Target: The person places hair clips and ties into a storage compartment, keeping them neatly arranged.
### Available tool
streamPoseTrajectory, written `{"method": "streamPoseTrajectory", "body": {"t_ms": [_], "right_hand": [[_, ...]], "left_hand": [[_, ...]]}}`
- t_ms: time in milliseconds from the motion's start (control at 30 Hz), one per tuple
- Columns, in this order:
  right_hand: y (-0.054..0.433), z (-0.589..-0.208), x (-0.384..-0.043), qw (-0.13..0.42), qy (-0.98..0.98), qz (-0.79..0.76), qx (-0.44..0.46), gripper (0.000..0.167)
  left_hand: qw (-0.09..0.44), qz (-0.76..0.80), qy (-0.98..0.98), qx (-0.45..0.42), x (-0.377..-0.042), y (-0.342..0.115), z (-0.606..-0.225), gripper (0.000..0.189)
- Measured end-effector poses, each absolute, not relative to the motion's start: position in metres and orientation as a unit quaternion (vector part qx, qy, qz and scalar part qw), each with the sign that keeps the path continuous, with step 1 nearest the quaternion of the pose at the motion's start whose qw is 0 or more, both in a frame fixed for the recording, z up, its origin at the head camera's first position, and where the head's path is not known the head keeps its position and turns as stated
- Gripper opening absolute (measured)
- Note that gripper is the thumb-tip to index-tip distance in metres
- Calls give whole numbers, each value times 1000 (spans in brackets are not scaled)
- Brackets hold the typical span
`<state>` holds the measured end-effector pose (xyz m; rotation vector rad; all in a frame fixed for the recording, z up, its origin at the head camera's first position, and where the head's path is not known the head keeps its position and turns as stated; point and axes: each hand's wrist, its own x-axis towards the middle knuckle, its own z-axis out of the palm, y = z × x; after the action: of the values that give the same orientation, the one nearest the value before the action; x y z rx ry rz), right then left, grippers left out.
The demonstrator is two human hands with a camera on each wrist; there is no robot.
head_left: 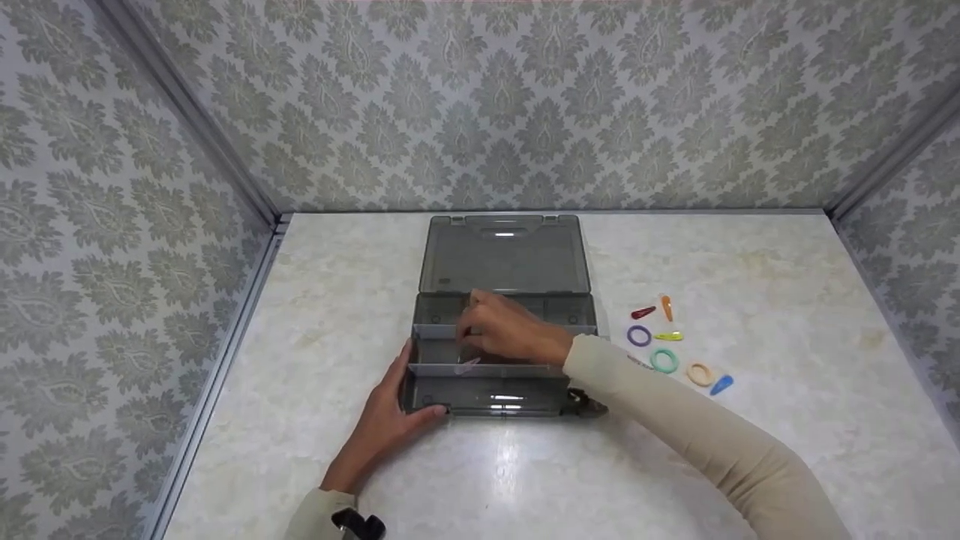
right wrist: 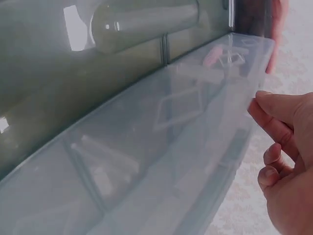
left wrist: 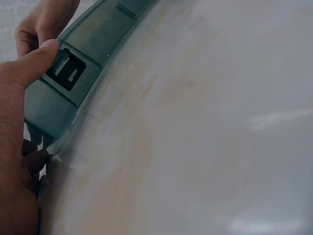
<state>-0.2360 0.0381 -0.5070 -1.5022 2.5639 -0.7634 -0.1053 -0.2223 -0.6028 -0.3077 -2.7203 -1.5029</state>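
- Patterned walls (head_left: pixel 502 82) stand around a pale marbled table (head_left: pixel 330 315).
- On it, a grey see-through box (head_left: pixel 504 262) lies open, 3 rows inside.
- The left hand (head_left: pixel 390 416) is clamped on its near left corner.
- The right hand (head_left: pixel 506 326) is over the middle row, thumb and forefinger together (nothing visible between).
- 3 rings (head_left: pixel 664 351) and several clips (head_left: pixel 667 308) lie right of the box.
- 1 pink clip (right wrist: pixel 212 56) sits inside, beside the front divider (head_left: pixel 435 370).

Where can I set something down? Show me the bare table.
Bare table lies between the left fingers and left wall, and between the clips and rings and right wall. Another patch runs from clips to back wall. Crowded: right of the box, with clips, rings and right sleeve.
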Motion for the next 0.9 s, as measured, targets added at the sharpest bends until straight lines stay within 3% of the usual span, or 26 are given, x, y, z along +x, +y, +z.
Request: {"method": "streamPoseTrajectory", "body": {"t_ms": [900], "right_hand": [[139,-524,-228,-26,827,-350,-438,8]], "left_hand": [[14,-473,-874,-108,-105,-222,-602,120]]}}
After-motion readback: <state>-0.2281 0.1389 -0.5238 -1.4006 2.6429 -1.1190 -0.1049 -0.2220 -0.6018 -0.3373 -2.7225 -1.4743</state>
